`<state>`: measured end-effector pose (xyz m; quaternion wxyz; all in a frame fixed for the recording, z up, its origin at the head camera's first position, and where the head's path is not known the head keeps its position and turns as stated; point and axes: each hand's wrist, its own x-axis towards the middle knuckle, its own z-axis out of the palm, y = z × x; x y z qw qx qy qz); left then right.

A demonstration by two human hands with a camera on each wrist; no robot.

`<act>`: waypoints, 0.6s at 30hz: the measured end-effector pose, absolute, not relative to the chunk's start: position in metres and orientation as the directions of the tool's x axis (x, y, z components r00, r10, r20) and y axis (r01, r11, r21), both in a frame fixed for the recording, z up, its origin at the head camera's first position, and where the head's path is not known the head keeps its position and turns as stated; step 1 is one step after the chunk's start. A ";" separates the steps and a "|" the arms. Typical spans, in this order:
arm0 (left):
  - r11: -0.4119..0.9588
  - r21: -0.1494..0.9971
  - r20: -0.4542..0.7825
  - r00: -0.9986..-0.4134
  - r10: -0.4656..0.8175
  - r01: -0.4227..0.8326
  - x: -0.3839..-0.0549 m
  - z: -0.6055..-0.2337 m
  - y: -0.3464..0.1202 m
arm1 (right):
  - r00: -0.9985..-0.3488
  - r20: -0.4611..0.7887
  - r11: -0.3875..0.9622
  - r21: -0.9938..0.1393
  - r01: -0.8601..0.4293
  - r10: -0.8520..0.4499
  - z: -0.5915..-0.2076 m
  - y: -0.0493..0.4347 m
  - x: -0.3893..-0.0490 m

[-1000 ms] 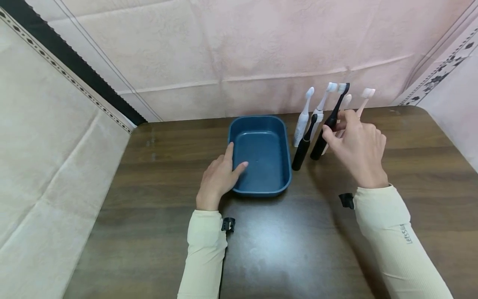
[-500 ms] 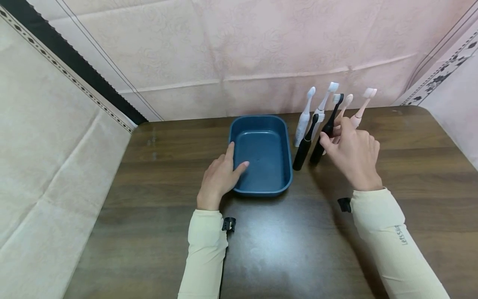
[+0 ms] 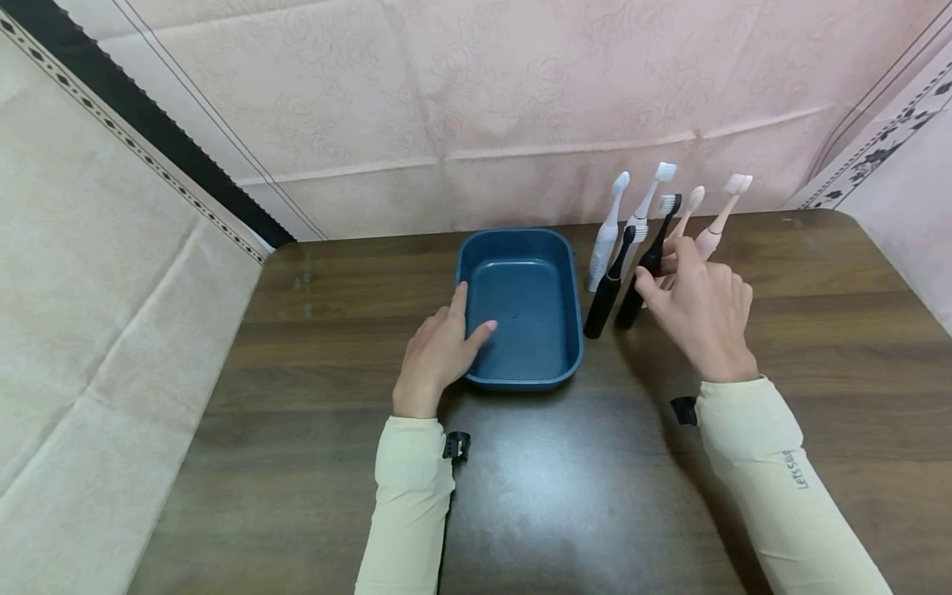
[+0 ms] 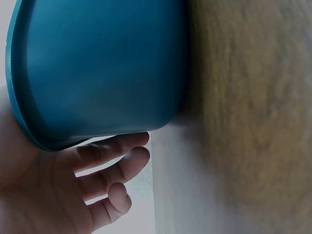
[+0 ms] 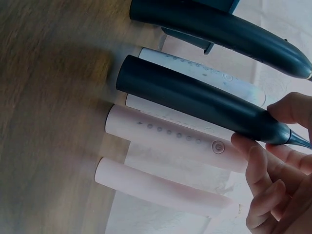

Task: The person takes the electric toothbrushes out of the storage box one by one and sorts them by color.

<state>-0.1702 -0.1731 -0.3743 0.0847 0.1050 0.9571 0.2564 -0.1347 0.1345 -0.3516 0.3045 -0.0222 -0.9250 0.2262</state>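
Observation:
My right hand [image 3: 702, 306] pinches a black electric toothbrush [image 3: 630, 306] near the top of its handle, between thumb and fingertips. In the right wrist view this toothbrush [image 5: 190, 100] stands close to upright, brush head up; whether its base touches the table I cannot tell. A second black electric toothbrush [image 3: 602, 306] stands just left of it. Behind these are two white toothbrushes [image 3: 604, 244] and two pink ones [image 3: 710, 240]. My left hand [image 3: 435, 359] holds the left side of a blue plastic bin [image 3: 524, 386], thumb over the rim and fingers along the outer wall [image 4: 107, 97].
The brown wooden table [image 3: 297, 479] ends at the back against a pale cloth [image 3: 335, 116]. The toothbrushes stand close together, right of the bin. More pale cloth [image 3: 111, 314] hangs at the left.
The right hand has moved left and slightly down with the black toothbrush, closer to the other black one. Both pink toothbrushes show more fully. The left hand and bin are practically still.

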 end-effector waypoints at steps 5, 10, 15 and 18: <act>0.845 0.512 -0.111 -0.964 0.242 0.154 -0.170 -0.375 -0.173 | -0.814 0.553 0.897 -0.432 -0.097 0.178 -0.353 0.135 -0.135; 0.845 0.513 -0.114 -0.964 0.239 0.149 -0.171 -0.375 -0.173 | -0.813 0.555 0.898 -0.428 -0.099 0.175 -0.355 0.135 -0.135; 0.845 0.514 -0.115 -0.964 0.238 0.147 -0.171 -0.375 -0.173 | -0.817 0.549 0.896 -0.433 -0.100 0.175 -0.356 0.135 -0.135; 0.846 0.512 -0.114 -0.965 0.237 0.148 -0.171 -0.375 -0.173 | -0.820 0.546 0.895 -0.433 -0.103 0.170 -0.356 0.135 -0.135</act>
